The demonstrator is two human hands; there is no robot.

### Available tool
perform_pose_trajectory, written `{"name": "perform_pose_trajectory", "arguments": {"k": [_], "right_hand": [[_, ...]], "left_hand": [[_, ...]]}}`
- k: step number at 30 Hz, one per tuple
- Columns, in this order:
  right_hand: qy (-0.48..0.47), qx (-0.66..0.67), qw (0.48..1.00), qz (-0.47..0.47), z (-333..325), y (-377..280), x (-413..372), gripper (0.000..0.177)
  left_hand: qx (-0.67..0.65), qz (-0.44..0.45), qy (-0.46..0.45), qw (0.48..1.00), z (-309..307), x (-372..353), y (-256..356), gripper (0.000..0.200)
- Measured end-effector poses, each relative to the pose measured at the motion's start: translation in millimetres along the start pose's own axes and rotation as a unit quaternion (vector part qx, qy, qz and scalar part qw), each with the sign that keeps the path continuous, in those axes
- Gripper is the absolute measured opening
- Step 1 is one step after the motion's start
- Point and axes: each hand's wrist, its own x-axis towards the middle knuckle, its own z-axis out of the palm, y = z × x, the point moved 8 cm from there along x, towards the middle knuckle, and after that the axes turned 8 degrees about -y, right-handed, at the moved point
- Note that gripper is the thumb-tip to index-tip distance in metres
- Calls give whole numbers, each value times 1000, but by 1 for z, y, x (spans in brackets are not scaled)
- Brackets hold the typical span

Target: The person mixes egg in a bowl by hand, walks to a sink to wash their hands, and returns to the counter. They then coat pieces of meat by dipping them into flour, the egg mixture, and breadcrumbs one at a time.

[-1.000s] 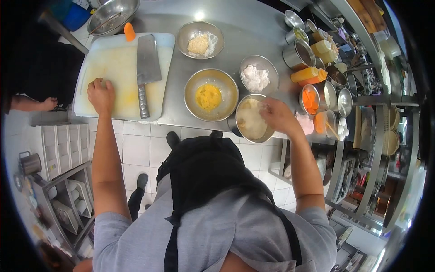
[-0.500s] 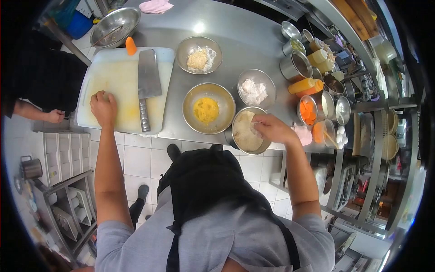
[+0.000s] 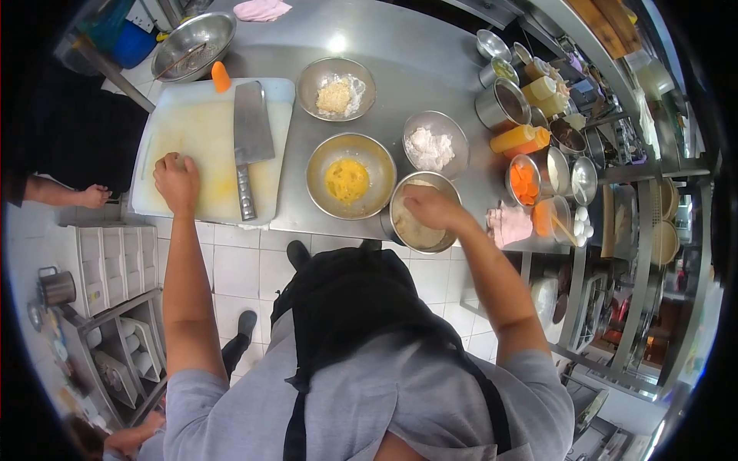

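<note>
My left hand (image 3: 177, 183) rests on the white cutting board (image 3: 157, 142), its fingers curled in, with nothing seen in them. To its right a cleaver (image 3: 254, 127) lies flat on the board, handle toward me. My right hand (image 3: 432, 209) reaches into a metal container of pale crumbs (image 3: 415, 230); its fingers are bent down into the crumbs, and whatever they grip is hidden. Beside that container are a bowl of beaten egg (image 3: 346, 181) and a bowl of pale floury pieces (image 3: 430, 150). Farther back stands a bowl of crumbs and white powder (image 3: 335, 94).
An orange carrot-like piece (image 3: 221, 77) lies at the board's far edge. Along the right stand sauce bottles (image 3: 515, 140), a bowl of orange slices (image 3: 523, 183) and several metal containers. A pink cloth (image 3: 509, 224) lies near the front edge. Another person's hand (image 3: 95, 197) is at the left.
My right hand has moved left and lower into the crumb container, more over its middle. The view has shifted slightly. My left hand stays in place on the board.
</note>
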Motion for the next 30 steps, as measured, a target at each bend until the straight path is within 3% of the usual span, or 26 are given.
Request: {"name": "perform_pose_trajectory", "arguments": {"k": [1, 3, 6, 10, 13, 15, 16, 18, 19, 23, 26, 30], "right_hand": [[0, -2, 1000, -2, -6, 6, 3, 28], [-105, -42, 994, 7, -2, 16, 7, 31], [-96, 68, 990, 80, -28, -9, -3, 32], [-3, -8, 1000, 29, -11, 8, 4, 30], [-88, 54, 992, 69, -35, 3, -13, 30], [-126, -55, 980, 146, -47, -14, -36, 49], [-128, -54, 979, 147, -34, -9, -42, 49], [-90, -167, 978, 84, -2, 1, -47, 69], [-62, -244, 960, 125, 9, 6, -43, 69], [-28, -203, 964, 170, 12, 16, -38, 65], [-70, -143, 978, 133, 8, 28, -34, 58], [-61, -18, 988, 140, -30, -15, -39, 48]], "left_hand": [[1, -5, 2, 1000, 1, 0, 0, 31], [1, -6, 2, 1000, 1, -2, -3, 31], [-2, -12, -2, 1000, 3, 1, -3, 32], [-3, -8, 1, 1000, 2, 1, -2, 32], [-8, -6, -2, 1000, 3, 0, -3, 32], [-6, -7, -2, 1000, 3, 0, -3, 32], [-5, -4, -1, 1000, 3, 0, -3, 32], [-5, -7, -5, 1000, 2, 0, -2, 32], [-3, -11, -7, 1000, 3, 0, -2, 32], [-6, -5, -10, 1000, 2, 1, -2, 32], [-9, -16, -7, 1000, 2, 0, -1, 32], [-7, -18, -16, 1000, 1, 0, -3, 33]]}}
